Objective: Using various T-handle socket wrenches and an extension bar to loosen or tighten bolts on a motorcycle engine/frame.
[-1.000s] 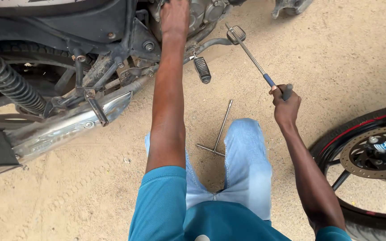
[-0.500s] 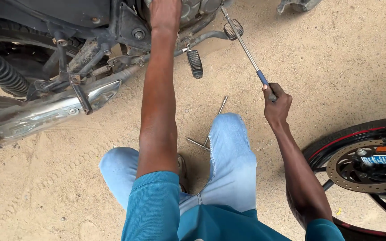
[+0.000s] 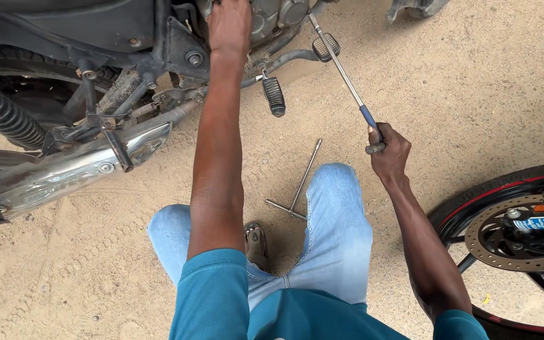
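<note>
Down on the sandy ground (image 3: pixel 486 94), the person crouches beside a motorcycle, knees in pale blue jeans. Their right hand (image 3: pixel 386 148) is clenched round the blue grip of a long-handled wrench (image 3: pixel 342 72), whose steel shaft slants up and away to the engine (image 3: pixel 272 19), passing just beside the brake pedal (image 3: pixel 325 46). The left hand (image 3: pixel 229 24) reaches straight out and rests on the engine casing at the top edge; whether its fingers grasp anything, I cannot tell. Between the knees a T-handle wrench (image 3: pixel 300 186) lies flat on the sand. A ribbed footpeg (image 3: pixel 274 96) hangs just right of the left forearm, the chrome exhaust (image 3: pixel 83 165) runs off leftward, and a loose wheel with brake disc (image 3: pixel 524 233) lies at the right
</note>
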